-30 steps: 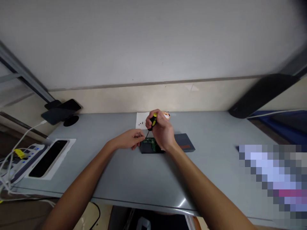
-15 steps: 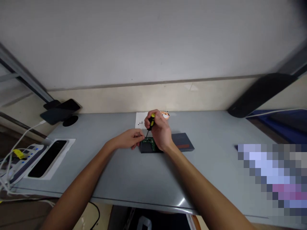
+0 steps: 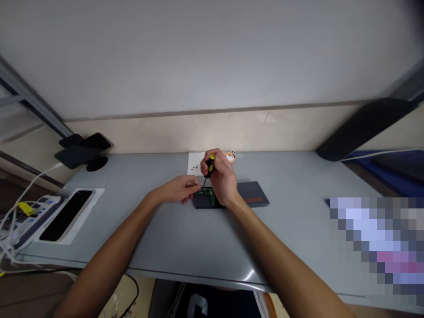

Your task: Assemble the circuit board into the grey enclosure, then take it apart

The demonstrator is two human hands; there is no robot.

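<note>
A screwdriver [image 3: 210, 166] with a yellow-and-black handle is wrapped in the fingers of my right hand [image 3: 224, 180]. Its thin shaft points down, and the tip meets the far-left part of a green circuit board [image 3: 208, 193]. That board sits in a dark open casing [image 3: 202, 203] lying on the desk. At the casing's left corner is my left hand [image 3: 179, 189], thumb and fingers pinched together close to the screwdriver tip; what they hold, if anything, is too small to make out. My right wrist partly hides the casing and a flat dark grey cover [image 3: 253, 192] beside it.
Behind my hands lies white paper [image 3: 195, 161] with several small dark screws and an orange-and-white cartoon figure [image 3: 229, 156]. Leftward are a phone [image 3: 68, 215], a power strip [image 3: 39, 217] and a phone on a stand [image 3: 88, 148]. A black cylinder [image 3: 357, 130] stands at right.
The view has shifted slightly. Both hands keep their places at the casing, with the screwdriver still in my right hand and its tip on the board.
</note>
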